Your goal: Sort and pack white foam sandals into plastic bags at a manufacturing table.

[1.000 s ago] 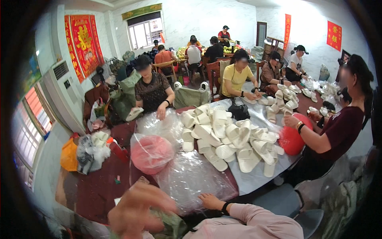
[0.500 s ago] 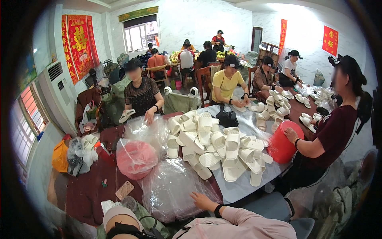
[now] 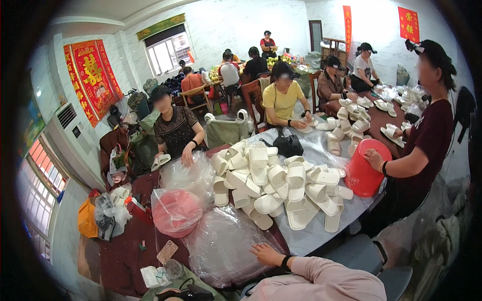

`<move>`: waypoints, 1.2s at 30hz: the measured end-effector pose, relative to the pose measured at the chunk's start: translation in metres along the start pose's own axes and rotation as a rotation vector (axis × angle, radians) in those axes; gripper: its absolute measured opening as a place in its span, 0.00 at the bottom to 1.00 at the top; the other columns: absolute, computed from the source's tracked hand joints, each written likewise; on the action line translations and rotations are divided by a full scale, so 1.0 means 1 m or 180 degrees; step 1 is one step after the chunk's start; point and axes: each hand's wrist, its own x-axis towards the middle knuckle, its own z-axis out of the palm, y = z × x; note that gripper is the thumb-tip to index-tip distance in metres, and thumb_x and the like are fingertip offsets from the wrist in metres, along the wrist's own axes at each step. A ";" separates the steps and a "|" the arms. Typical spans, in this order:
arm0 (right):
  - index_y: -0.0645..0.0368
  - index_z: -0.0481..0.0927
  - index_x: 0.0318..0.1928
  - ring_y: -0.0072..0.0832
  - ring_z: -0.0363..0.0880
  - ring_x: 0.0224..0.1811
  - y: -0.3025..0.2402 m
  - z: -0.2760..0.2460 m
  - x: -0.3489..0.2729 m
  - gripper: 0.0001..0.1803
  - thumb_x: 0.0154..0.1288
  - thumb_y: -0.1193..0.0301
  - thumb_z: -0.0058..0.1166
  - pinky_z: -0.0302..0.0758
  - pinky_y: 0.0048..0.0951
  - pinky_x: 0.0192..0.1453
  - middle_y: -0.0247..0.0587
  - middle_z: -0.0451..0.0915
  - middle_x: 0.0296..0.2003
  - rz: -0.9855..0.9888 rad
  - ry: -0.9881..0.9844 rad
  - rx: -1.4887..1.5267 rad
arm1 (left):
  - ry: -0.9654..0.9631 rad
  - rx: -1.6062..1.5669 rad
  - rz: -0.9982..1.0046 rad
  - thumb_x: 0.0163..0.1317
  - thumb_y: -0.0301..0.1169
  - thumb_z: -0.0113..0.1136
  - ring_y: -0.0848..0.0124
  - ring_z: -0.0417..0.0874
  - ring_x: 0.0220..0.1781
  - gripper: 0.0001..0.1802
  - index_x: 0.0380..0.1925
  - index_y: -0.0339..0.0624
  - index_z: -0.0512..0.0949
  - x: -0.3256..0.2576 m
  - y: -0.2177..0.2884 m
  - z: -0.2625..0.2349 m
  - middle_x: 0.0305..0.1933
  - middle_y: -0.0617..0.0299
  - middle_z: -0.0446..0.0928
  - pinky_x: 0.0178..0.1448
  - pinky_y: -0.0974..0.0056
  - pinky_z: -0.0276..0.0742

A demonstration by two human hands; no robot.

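My right grip point(image 3: 267, 255), at the lower middle of the frame, lies with fingers loosely spread on a clear plastic sheet pile point(image 3: 221, 247) on the dark red worktop point(image 3: 120, 261). My left grip is outside the view, so I cannot tell its state. Just left of the pile lies a phone point(image 3: 167, 252); white slippers point(image 3: 296, 180) heap up at centre.

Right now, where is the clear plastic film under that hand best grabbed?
Pinch the clear plastic film by its edge, probably from the right, where the right hand rests: it lies spread out and looks thin, so an edge should lift more easily than the broad middle.
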 end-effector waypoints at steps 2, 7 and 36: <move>0.54 0.61 0.59 0.43 0.58 0.62 -0.003 0.000 -0.003 0.29 0.56 0.66 0.49 0.58 0.46 0.61 0.46 0.58 0.62 -0.0017 -0.0035 -0.0309 | -0.1222 0.0110 -0.1204 0.62 0.41 0.47 0.61 0.70 0.48 0.19 0.49 0.42 0.68 -0.050 0.013 -0.027 0.49 0.55 0.70 0.48 0.59 0.67; 0.55 0.65 0.58 0.43 0.54 0.65 -0.004 0.015 -0.009 0.26 0.58 0.64 0.46 0.52 0.51 0.65 0.45 0.57 0.63 0.0356 -0.0326 -0.0367 | -0.3681 0.0174 -0.4565 0.54 0.29 0.55 0.58 0.73 0.47 0.19 0.46 0.38 0.69 -0.213 0.046 -0.093 0.45 0.53 0.72 0.51 0.58 0.69; 0.55 0.60 0.59 0.42 0.59 0.63 -0.007 0.062 0.008 0.28 0.59 0.61 0.46 0.69 0.41 0.56 0.44 0.60 0.61 0.0191 -0.0889 -0.0281 | -0.5811 -0.3946 -0.4401 0.62 0.40 0.47 0.52 0.72 0.53 0.21 0.56 0.55 0.68 -0.348 0.100 -0.142 0.54 0.47 0.70 0.57 0.56 0.67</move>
